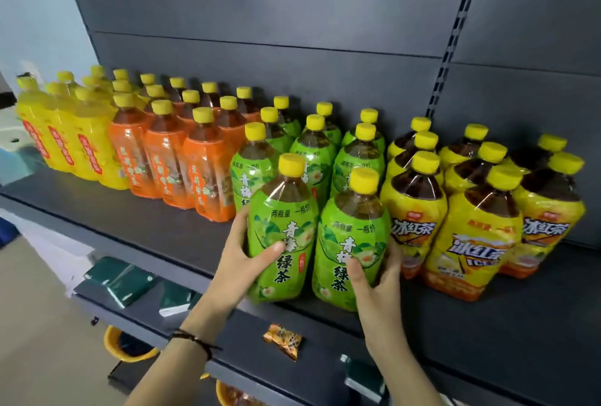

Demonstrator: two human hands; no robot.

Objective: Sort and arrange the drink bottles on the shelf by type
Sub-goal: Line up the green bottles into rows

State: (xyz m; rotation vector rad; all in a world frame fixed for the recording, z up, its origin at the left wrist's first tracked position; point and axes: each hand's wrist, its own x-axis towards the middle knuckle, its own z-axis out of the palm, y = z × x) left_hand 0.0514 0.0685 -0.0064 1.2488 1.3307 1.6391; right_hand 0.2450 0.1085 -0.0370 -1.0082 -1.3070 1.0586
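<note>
Two green-label tea bottles stand upright at the front of the dark shelf. My left hand grips the left green bottle round its lower body. My right hand grips the right green bottle near its base. More green bottles stand in rows behind them. To the left are orange-label bottles, then yellow-label bottles. To the right stand yellow iced-tea bottles. All have yellow caps.
A lower shelf carries dark green packets and an orange snack wrapper. Yellow baskets sit below. A slotted upright runs up the grey back panel.
</note>
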